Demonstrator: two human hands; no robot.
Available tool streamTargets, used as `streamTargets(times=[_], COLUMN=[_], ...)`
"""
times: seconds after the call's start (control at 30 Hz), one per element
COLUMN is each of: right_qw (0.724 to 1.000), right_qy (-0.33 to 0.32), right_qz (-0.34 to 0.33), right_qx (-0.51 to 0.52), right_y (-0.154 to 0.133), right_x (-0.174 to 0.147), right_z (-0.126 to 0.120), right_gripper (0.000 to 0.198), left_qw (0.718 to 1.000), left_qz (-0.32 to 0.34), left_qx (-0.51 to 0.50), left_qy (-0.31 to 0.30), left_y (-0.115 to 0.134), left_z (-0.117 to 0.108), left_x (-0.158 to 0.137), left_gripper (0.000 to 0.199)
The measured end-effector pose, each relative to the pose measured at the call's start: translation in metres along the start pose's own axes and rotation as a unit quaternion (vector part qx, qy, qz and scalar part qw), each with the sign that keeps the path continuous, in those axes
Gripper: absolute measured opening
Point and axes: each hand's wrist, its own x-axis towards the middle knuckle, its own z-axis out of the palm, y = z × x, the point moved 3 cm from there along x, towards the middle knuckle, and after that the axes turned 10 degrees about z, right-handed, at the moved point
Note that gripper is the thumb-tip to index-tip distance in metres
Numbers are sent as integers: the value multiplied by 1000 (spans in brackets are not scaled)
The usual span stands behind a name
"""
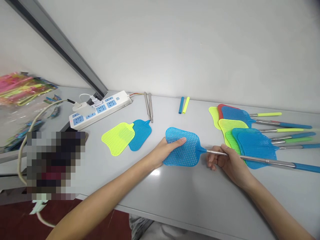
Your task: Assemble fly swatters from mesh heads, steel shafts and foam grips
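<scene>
A blue fly swatter [191, 151] lies across both hands, its mesh head on the left and its metal rod pointing right to a blue grip. My left hand [165, 151] pinches the head, thumb on top and fingers underneath. Around the thin rod just past the head, my right hand [231, 163] is closed with thumb above and fingers curled below. To the left, a loose yellow swatter head [117, 138] overlaps a blue swatter head [140, 135]. Two metal rods [151, 108] lie behind them. A blue sleeve [181, 105] and a yellow sleeve [185, 105] rest near the wall.
Several swatters with rods and grips are piled at the right, including a red swatter head [221, 110]. A white power strip [100, 113] with plugs stands at the left. Beyond it are plastic bags [25, 88] and a beige cable [32, 128]. A pixelated patch hides part of the left.
</scene>
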Motion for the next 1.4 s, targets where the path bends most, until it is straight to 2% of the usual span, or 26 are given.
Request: streamTargets(times=[0.47,0.8,1.4], right_qw=[999,999,999], right_qy=[23,32,42], right_qz=[8,0,-6], right_qx=[21,-11,11], right_y=[2,3,4], right_x=[0,0,0], right_z=[-2,-1,-1], right_gripper=[42,43,41], left_qw=[1000,999,999], left_qz=[12,20,26], left_qx=[8,29,22], left_qy=[1,18,0], left_y=[1,-1,-1], left_z=[0,-1,0], left_x=[0,0,0], left_gripper=[30,32,30])
